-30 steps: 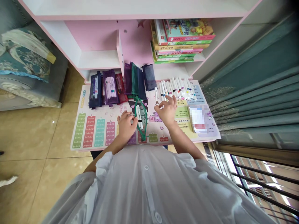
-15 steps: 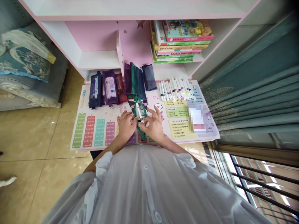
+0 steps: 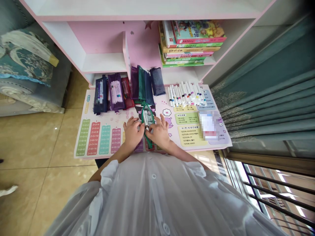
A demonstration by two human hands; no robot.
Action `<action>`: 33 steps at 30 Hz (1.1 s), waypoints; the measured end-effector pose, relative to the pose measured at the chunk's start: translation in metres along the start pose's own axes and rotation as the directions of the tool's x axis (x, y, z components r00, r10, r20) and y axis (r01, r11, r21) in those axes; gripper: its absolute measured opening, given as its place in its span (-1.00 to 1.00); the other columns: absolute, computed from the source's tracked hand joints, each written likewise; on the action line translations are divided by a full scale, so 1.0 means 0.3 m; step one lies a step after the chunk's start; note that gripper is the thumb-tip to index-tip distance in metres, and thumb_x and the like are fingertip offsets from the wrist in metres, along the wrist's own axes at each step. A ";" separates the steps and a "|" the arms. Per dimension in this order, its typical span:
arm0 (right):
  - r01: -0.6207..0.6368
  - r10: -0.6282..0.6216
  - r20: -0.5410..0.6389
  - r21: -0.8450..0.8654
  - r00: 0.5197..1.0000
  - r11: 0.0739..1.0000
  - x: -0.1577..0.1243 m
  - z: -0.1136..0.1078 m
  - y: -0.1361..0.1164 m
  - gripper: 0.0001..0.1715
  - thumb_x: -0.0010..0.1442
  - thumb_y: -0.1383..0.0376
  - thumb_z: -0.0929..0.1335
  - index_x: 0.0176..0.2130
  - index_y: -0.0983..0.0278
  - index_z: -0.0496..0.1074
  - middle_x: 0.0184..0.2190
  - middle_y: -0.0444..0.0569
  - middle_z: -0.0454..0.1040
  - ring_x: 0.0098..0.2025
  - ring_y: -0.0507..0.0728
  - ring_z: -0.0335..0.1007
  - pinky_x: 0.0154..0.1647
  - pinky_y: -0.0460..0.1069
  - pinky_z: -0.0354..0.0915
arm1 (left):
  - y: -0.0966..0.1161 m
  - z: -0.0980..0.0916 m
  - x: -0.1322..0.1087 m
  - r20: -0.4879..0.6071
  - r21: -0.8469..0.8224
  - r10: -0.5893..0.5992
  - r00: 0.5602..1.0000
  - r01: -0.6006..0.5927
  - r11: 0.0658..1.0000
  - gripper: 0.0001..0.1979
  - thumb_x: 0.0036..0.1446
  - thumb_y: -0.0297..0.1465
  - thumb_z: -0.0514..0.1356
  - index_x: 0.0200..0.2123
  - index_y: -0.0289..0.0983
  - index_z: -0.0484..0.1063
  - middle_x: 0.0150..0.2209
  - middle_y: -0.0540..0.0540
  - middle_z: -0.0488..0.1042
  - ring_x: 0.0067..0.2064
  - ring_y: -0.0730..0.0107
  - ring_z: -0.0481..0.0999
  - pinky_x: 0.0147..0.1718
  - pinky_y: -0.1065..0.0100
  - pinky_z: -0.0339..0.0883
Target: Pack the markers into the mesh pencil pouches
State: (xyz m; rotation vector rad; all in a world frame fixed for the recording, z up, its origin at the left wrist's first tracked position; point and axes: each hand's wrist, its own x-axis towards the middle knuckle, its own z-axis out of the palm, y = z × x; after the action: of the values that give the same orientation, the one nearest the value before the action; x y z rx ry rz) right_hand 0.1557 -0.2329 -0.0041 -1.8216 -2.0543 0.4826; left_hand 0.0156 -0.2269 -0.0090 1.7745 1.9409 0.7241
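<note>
A green mesh pouch (image 3: pixel 149 144) lies in front of me with its zipper open, and white markers (image 3: pixel 146 118) show inside it. On the pouch's left edge my left hand (image 3: pixel 133 131) is closed, thumb and fingers pinching the mesh. My right hand (image 3: pixel 159 131) is at the right edge, its thumb and fingers bent round the pouch opening by the markers' lower ends. Whether its fingertips also touch a marker is hard to see. Several loose white markers (image 3: pixel 187 94) lie in a row at the back right.
Filled pouches in blue (image 3: pixel 100 104), purple (image 3: pixel 116 93) and red (image 3: pixel 127 95) lie at the back left. Flatter mesh pouches (image 3: pixel 144 86) lie beside them, with a dark blue one (image 3: pixel 157 82). Books (image 3: pixel 192 42) are stacked on the shelf. A blurred white packet (image 3: pixel 209 126) lies on the right.
The marker that stood tilted between my hands now lies lower in the green pouch. My right hand has shifted slightly left and its fingers have curled in more.
</note>
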 end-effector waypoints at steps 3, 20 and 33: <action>0.013 -0.013 0.008 -0.022 1.000 1.000 0.002 0.004 0.002 -0.77 0.15 0.17 0.44 -0.46 0.25 0.56 0.25 0.20 0.38 0.41 0.52 0.01 0.27 0.48 0.09 | 0.000 0.000 0.000 0.001 -0.003 0.000 1.000 0.000 1.000 -0.81 0.23 -0.34 0.17 -0.44 -0.18 0.48 0.05 -0.14 0.57 0.28 0.05 0.37 0.31 -0.19 -0.01; 0.018 -0.017 0.034 -0.030 0.999 0.999 0.004 -0.014 0.002 -0.75 0.28 0.14 0.37 -0.26 0.24 0.57 0.27 0.21 0.35 0.43 0.52 -0.02 0.27 0.45 0.13 | 0.002 -0.001 0.001 0.003 -0.001 -0.001 1.000 0.001 1.000 -0.81 0.23 -0.35 0.19 -0.45 -0.20 0.47 0.06 -0.16 0.57 0.29 0.05 0.36 0.31 -0.19 0.00; -0.332 0.246 -0.352 -0.211 0.903 0.919 0.365 -0.081 0.353 -0.66 0.28 0.29 0.29 -0.01 0.35 0.50 0.32 0.29 0.21 0.46 0.55 -0.19 0.31 0.52 -0.02 | -0.005 0.002 -0.002 0.007 -0.001 -0.003 1.000 0.003 1.000 -0.79 0.25 -0.32 0.17 -0.44 -0.20 0.48 0.07 -0.16 0.56 0.29 0.05 0.35 0.32 -0.23 -0.03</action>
State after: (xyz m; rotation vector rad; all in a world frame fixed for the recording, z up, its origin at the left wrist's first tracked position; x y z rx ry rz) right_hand 0.2475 -0.1115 -0.0288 -2.2129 -1.6976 -0.0293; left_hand 0.0149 -0.2275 -0.0106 1.7711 1.9377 0.7163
